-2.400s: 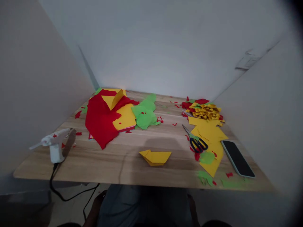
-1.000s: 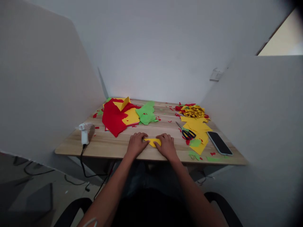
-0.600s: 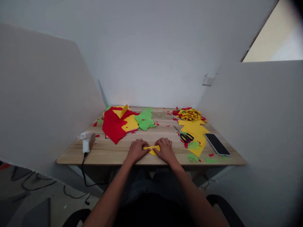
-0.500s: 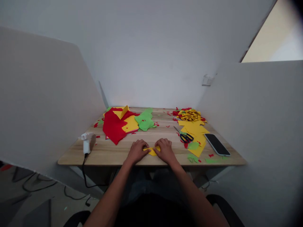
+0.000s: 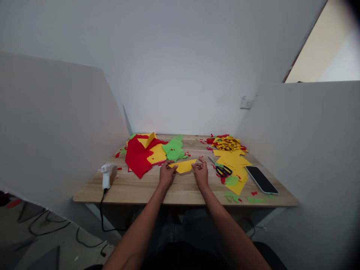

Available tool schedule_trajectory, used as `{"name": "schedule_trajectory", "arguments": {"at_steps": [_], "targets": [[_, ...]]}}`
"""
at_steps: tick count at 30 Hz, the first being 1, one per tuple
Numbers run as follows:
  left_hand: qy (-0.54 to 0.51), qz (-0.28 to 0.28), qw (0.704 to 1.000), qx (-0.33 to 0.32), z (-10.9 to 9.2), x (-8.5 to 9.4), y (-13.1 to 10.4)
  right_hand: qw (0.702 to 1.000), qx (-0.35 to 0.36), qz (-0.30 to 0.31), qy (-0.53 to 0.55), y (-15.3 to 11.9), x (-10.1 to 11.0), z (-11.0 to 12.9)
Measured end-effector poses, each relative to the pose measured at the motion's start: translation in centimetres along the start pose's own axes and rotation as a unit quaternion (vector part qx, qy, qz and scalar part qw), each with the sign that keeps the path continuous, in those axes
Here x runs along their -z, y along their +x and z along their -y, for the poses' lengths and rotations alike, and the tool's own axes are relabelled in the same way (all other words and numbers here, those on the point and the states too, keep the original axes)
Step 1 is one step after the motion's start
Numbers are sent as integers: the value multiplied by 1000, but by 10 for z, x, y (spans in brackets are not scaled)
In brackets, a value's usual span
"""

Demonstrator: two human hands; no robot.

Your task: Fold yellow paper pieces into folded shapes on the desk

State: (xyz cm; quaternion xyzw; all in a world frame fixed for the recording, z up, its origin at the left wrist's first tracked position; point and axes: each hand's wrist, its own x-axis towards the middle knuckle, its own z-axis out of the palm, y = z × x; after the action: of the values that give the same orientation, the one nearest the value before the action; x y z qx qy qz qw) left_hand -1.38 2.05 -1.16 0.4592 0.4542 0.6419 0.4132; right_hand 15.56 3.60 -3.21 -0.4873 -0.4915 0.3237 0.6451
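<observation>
Both-handed, the folded yellow paper piece is pinched at its ends, left hand and right hand, just above the wooden table; no writing readable anywhere.

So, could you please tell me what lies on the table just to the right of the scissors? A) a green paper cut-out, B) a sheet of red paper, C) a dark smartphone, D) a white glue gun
C: the dark smartphone lies face up near the table's right edge, right of the black-handled scissors.
</observation>
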Motion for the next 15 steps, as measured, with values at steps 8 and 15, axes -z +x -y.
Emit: {"name": "schedule_trajectory", "arguments": {"at_steps": [8, 15], "targets": [[-7, 38, 999, 31, -5, 7, -1, 986, -19, 163, 37, -8, -1, 11], [-41, 65, 996, 48, -8, 10, -1, 977, -26, 209, -19, -12, 5, 17]]}}
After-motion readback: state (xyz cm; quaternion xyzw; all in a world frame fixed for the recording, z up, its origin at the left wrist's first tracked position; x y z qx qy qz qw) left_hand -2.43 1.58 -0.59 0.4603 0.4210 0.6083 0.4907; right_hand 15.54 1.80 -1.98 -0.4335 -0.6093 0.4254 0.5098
